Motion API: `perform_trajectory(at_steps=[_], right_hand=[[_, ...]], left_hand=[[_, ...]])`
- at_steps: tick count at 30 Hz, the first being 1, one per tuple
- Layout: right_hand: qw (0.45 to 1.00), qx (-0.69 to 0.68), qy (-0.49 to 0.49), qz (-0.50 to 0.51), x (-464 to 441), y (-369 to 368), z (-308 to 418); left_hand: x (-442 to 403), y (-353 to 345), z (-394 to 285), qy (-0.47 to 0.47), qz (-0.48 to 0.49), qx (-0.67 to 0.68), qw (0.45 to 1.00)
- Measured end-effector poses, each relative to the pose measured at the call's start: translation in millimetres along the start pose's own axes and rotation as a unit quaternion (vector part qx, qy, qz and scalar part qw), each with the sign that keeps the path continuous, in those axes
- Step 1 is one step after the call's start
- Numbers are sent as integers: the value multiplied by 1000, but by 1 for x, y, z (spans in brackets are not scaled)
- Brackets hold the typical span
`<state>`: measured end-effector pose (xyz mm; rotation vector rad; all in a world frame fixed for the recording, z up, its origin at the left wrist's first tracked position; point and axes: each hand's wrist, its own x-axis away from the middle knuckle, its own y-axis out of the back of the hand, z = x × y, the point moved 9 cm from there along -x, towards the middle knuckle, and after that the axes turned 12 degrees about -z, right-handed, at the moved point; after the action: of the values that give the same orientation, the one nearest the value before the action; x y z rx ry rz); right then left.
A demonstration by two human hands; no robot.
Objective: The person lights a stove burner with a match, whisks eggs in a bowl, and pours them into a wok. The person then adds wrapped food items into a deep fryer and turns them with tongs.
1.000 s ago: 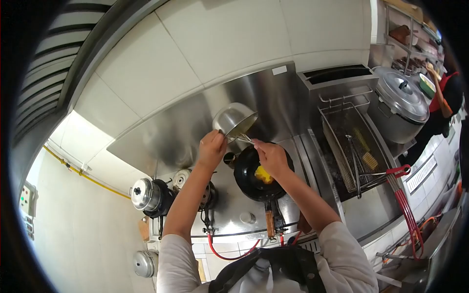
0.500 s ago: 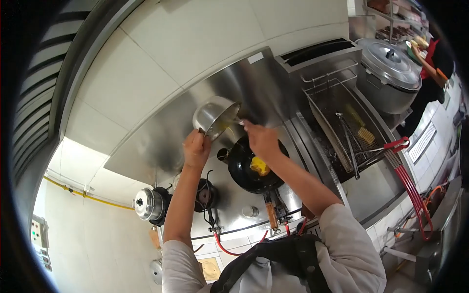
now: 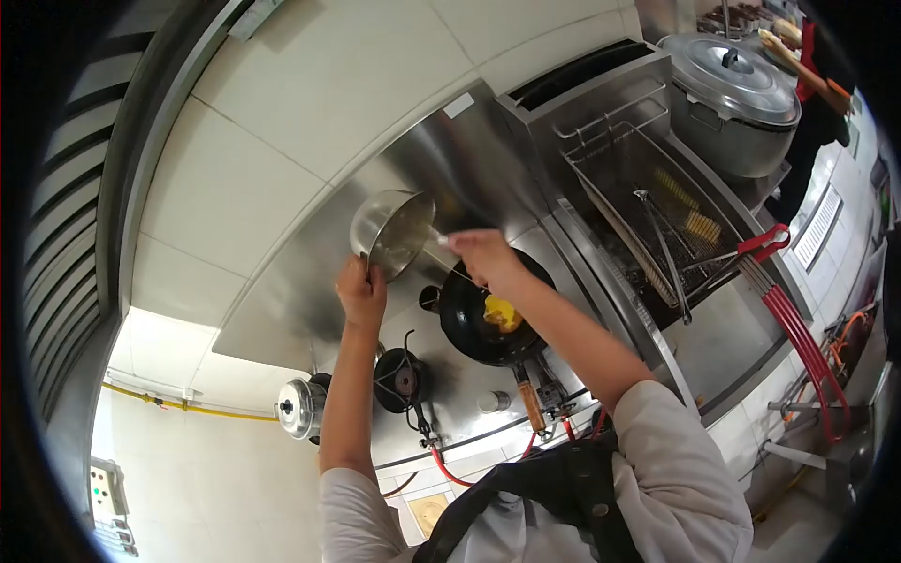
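Observation:
My left hand (image 3: 359,291) grips the rim of a steel mixing bowl (image 3: 369,228), tilted on its side with its mouth turned toward the right. In my right hand (image 3: 486,258) is a thin metal utensil (image 3: 437,238) that reaches to the bowl's mouth; its tip is blurred, so I cannot tell its kind. A thin strand hangs from near the utensil toward the pan. Below my right hand, the black wok (image 3: 462,324) with a wooden handle sits on the stove, partly hidden by my forearm. Yellow egg (image 3: 503,313) lies in it.
Right of the wok is a deep fryer with a wire basket (image 3: 605,211), tongs (image 3: 666,253) and red-handled utensils (image 3: 798,338). A large lidded pot (image 3: 732,103) stands behind, near another person (image 3: 817,113). An unused-looking burner (image 3: 402,380) and lidded pot (image 3: 298,409) are at left.
The bowl and both hands have shifted a little left in view, and the bowl's mouth shows more. The utensil has moved with my right hand. The egg remains in the wok.

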<state>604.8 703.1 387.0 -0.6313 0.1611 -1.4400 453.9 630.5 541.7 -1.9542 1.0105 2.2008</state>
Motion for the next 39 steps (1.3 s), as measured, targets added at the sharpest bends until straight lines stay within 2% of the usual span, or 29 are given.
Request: perform_trajectory(at_steps=[3,4,7,8,11,12,15,16,19,20,23,27,28,31,34,37,39], right_hand=[[998,-10,41,-39,-16,12,10],[999,-4,-41,-2,-18,8,-11],[987,-37,-139,77,-9,8,-23],[983,-99,-144,59,-11,11,-19],[996,-47,-80,-2,-23,26,-8],[995,-6,-98,-8,-21,26,-19],[988,-8,-138,70,-16,27,-22],[988,-64,-127,51,-19,30,-16],[992,-69,-106,30,-32,35,-20],[986,-15,-161,34,-32,34,-36],[987,7,-161,30,-27,49,-25],[996,-30,-76,31,-29,48,-7],[992,88,-87,-2,-28,50,-13],[982,184,-3,-45,-19,61,9],[997,58,20,-38,-24,51,11],[972,232,32,-4,-21,41,2],[981,176,79,-37,-27,43,4]], left_hand=[[1,-4,-13,-49,11,4,999],[2,-8,-16,-75,23,-4,997],[5,-14,-22,-140,41,-3,989],[10,-14,-25,-156,48,2,987],[12,-18,-34,-153,63,9,986],[15,-21,-37,-166,73,-2,983],[10,-26,-40,-195,76,-20,978],[11,-24,-41,-193,70,-14,979],[15,-25,-51,-186,74,-3,980],[10,-27,-54,-189,72,-2,979],[12,-26,-53,-226,77,-9,971],[26,-30,-56,-238,98,-20,966],[22,-31,-62,-243,101,-15,965],[19,-26,-63,-246,98,-26,964],[28,-28,-61,-235,124,-47,963],[33,-33,-58,-235,136,-55,961],[33,-32,-51,-231,123,-56,963]])
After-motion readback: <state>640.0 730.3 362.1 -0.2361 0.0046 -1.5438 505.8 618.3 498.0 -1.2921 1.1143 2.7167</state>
